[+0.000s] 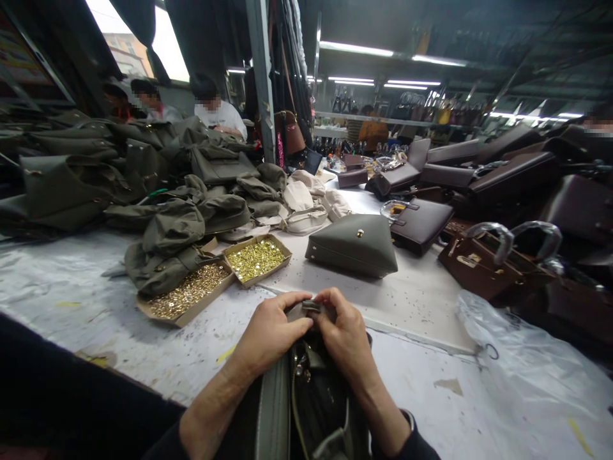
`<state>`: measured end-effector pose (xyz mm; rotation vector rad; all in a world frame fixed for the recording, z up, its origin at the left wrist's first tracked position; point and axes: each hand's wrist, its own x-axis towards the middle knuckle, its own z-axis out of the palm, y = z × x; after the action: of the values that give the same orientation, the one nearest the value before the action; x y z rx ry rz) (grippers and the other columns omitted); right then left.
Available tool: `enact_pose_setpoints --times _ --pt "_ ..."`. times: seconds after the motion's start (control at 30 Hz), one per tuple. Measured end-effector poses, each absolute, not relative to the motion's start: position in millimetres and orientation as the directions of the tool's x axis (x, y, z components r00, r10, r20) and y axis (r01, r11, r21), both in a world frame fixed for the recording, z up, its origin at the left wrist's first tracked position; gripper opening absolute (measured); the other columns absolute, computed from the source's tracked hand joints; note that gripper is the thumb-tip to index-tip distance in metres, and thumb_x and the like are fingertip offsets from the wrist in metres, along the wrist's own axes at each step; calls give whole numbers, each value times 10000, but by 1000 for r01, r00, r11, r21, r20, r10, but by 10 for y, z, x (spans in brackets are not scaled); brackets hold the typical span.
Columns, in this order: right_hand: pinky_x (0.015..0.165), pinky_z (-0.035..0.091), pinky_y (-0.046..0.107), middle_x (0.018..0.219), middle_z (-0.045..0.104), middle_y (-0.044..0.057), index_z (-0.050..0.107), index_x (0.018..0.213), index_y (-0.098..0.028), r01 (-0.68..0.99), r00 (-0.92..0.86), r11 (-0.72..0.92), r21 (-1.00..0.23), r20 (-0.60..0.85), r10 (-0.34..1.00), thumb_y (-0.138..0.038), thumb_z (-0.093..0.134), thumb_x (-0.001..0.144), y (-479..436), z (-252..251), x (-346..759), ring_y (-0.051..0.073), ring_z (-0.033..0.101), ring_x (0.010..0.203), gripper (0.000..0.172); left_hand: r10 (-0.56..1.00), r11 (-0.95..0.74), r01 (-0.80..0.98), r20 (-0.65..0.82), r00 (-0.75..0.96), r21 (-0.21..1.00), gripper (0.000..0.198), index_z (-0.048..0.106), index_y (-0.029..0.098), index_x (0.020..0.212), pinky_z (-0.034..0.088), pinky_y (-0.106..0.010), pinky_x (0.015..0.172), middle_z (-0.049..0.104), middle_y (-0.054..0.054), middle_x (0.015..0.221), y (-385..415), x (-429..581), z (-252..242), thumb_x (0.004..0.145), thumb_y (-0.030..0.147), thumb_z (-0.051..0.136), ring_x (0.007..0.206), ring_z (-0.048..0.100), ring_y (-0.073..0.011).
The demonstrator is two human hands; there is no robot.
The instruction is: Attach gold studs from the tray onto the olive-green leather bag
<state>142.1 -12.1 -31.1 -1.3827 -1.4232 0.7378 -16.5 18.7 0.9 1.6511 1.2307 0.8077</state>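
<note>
Our bare left hand (272, 329), bare right hand (349, 332) close together, fingers (290, 299) curled, pinching; our bare forearms (215, 402) converge forward.

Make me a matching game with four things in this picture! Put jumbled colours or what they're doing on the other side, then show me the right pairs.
Things:
1. Hands
2. Plastic sheet
3. Tiny pieces
4. Handbag with wrapped handles

Colours and doings:
A. Shiny gold
B. Brown
C. Pinching part of the open bag
D. See-through and crumpled

Right pairs: 1-C, 2-D, 3-A, 4-B
</note>
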Motion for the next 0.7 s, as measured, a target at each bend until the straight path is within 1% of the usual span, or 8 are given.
enact_pose_setpoints --times 0.07,0.17,0.27,0.43,0.6,0.7 --pt "742 428 288 834 675 -18 624 884 -224 307 107 147 -940 188 976 -210 640 806 -58 -321 1464 191 617 812 80 957 -147 413 24 290 899 413 755 245 1103 502 -294 963 767 9 1097 174 -159 -1 720 170 621 1044 696 -224" --pt "712 437 274 819 682 -21 646 870 -218 196 57 123 -973 137 989 -230 676 777 4 -333 1520 184 613 789 98 967 -157 487 34 253 859 373 751 275 1102 504 -298 946 764 27 1094 153 -134 -12 769 212 597 1044 694 -224" --pt "702 442 273 828 689 -18 660 898 -215 100 22 109 -989 111 994 -255 689 770 15 -354 1567 179 603 773 138 974 -150 536 31 226 831 372 748 273 1106 505 -311 935 766 21 1083 145 -105 -1 764 235 606 1030 696 -238" --pt "747 451 284 864 695 -11 674 919 -209 -2 -12 131 -991 131 991 -233 662 762 14 -413 1614 181 606 818 160 972 -152 558 22 233 816 370 744 250 1088 499 -321 918 766 7 1058 157 -68 47 750 263 592 1021 690 -245" --pt "745 437 281 829 671 -21 674 888 -200 -109 -31 134 -985 138 990 -234 703 723 69 -458 1642 167 588 788 171 975 -129 556 3 221 821 358 747 222 1020 498 -317 899 764 -6 1023 180 -40 71 707 285 585 1001 683 -245" --pt "720 431 266 794 664 -27 674 851 -186 -203 -50 94 -975 106 993 -248 753 676 98 -464 1648 148 580 740 202 974 -97 524 -28 225 846 381 751 201 1017 488 -329 908 762 -23 1019 208 -50 70 679 290 599 1000 676 -254"
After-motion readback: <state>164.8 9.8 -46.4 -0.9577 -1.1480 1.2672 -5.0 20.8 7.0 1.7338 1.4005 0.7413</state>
